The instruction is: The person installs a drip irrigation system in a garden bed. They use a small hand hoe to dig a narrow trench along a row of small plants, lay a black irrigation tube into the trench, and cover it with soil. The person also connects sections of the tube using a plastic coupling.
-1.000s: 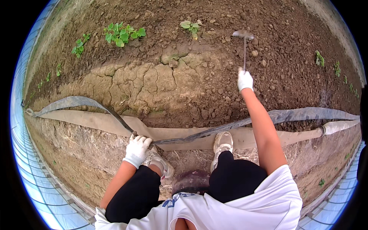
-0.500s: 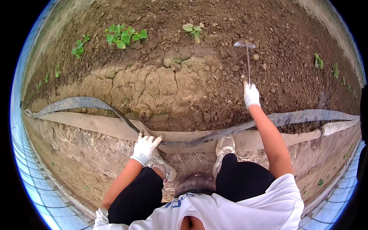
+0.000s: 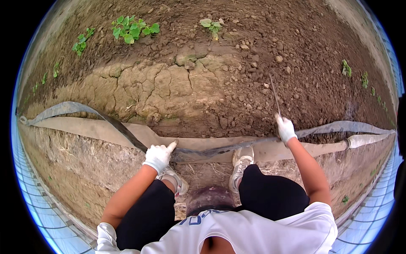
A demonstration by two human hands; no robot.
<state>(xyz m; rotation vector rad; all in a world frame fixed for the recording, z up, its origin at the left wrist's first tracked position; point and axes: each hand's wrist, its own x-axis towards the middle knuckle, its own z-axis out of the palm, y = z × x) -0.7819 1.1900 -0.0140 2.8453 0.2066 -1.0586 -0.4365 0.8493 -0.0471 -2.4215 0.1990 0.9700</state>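
My right hand (image 3: 286,130), in a white glove, is closed round the handle of a small hand hoe (image 3: 275,94). The hoe's thin shaft slants away to broken brown soil (image 3: 258,91), where its blade is hard to make out. In a white glove too, my left hand (image 3: 158,156) grips a dark flat hose (image 3: 111,121) just in front of my left shoe. This hose runs on to the right, past my right forearm. Left of the loosened soil lies a pale, cracked crust of earth (image 3: 148,88).
A wider tan flat hose (image 3: 99,130) lies crosswise before my shoes (image 3: 243,164). Beyond the crust grow a leafy green plant (image 3: 132,28) and a smaller seedling (image 3: 212,27). More seedlings (image 3: 347,68) stand at the far right. A dark round seat (image 3: 210,199) is between my legs.
My right hand has drawn the hoe toward me, and its blade has dropped from above the soil to the ground. My left hand stays on the dark hose. The view has shifted slightly.
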